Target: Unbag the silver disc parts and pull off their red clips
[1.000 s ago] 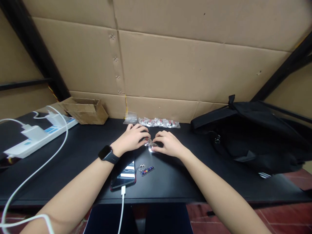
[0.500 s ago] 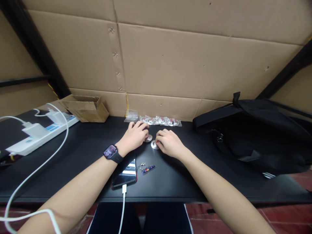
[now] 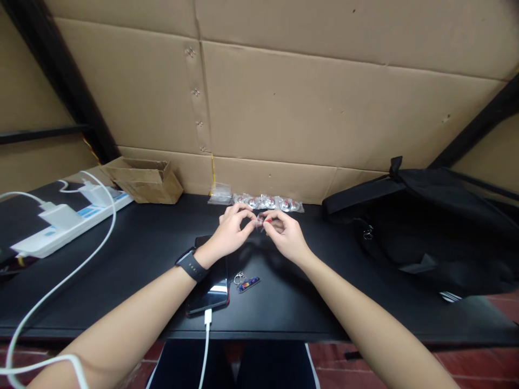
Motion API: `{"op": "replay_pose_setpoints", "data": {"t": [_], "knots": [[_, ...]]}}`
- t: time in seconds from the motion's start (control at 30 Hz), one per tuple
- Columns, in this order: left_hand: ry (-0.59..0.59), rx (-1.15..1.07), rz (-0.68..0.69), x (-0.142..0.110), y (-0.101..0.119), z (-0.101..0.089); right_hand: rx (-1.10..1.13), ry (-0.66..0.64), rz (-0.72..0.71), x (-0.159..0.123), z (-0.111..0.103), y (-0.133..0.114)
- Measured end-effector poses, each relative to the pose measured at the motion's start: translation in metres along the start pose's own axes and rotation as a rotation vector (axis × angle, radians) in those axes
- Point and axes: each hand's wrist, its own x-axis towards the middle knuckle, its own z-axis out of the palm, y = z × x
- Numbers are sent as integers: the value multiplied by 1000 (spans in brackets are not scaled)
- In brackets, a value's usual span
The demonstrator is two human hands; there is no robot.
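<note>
Discs of silvery metal [image 3: 260, 220] have left the black counter [image 3: 300, 310] for close handling, tightly pinched by your left hand [image 3: 232, 230] and right hand [image 3: 288, 237].

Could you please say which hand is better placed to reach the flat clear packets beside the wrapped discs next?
Probably the left hand: the flat clear packets lie on its side, closer to it than to the right hand. Both, though, are busy with shiny discs.
</note>
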Motion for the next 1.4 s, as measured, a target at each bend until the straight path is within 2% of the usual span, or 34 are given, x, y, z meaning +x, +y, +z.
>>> {"op": "replay_pose_setpoints", "data": {"t": [0.2,0.33,0.43,0.53,0.63,0.73,0.83,0.9,1.0,1.2,1.4], "knots": [[-26,32,5,-4,1,3,215,-43,167,1,1,9],[-41,91,36,-4,4,3,251,-137,197,2,-1,11],[-102,135,104,0,-2,-3,271,-179,254,4,-1,10],[-156,253,125,9,-29,-16,317,-143,316,5,-2,8],[-64,450,-18,17,-73,-31,319,-96,337,6,-6,8],[-110,547,-134,19,-113,-37,289,-90,332,7,-10,10],[-160,542,-181,19,-131,-35,267,-90,335,8,-12,12],[-159,526,-181,20,-131,-34,260,-87,341,8,-12,13],[-93,542,-151,20,-120,-40,248,-85,333,9,-14,14],[137,575,-84,18,-97,-59,241,-69,302,11,-18,17],[331,517,-77,18,-75,-63,209,-80,247,10,-20,15]]}}
